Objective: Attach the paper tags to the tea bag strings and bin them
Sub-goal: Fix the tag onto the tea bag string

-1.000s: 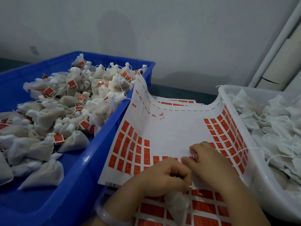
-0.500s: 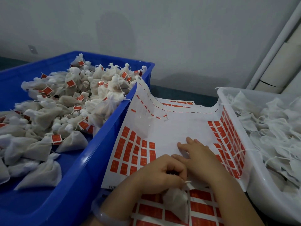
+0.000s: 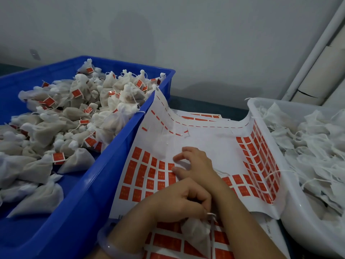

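Tag sheet is lying under both hands: right hand, fingers spread, is touching red tags just leftward; left hand is gripping 1 tea bag

Pale translucent bangle on left wrist

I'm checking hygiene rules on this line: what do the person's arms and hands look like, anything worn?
No sleeves or gloves show. The left hand and right hand carry no visible rings; a pale, translucent bangle circles the left wrist.
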Demonstrator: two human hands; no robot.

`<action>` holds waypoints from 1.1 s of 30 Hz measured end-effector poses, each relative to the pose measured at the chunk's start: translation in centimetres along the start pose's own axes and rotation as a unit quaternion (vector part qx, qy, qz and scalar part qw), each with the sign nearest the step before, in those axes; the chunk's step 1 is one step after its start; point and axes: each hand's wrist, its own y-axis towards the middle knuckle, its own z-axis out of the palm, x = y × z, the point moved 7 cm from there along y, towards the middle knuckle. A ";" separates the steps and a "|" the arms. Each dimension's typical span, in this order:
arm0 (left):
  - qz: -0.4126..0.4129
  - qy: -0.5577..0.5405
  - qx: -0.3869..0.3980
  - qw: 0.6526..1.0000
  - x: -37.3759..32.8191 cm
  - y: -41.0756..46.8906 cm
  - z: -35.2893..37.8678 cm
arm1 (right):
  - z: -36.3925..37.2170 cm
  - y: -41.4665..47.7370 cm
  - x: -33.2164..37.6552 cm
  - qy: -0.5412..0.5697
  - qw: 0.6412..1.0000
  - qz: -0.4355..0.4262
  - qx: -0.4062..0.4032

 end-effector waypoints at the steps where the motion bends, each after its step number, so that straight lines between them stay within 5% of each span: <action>1: -0.003 0.007 -0.001 1.000 0.0 0.0 0.0 | 0.1 0.1 -0.1 0.003 1.000 0.002 0.008; 33: -0.014 0.023 -0.025 0.999 0.3 0.0 0.0 | 0.3 0.2 -0.4 0.016 1.000 0.023 0.007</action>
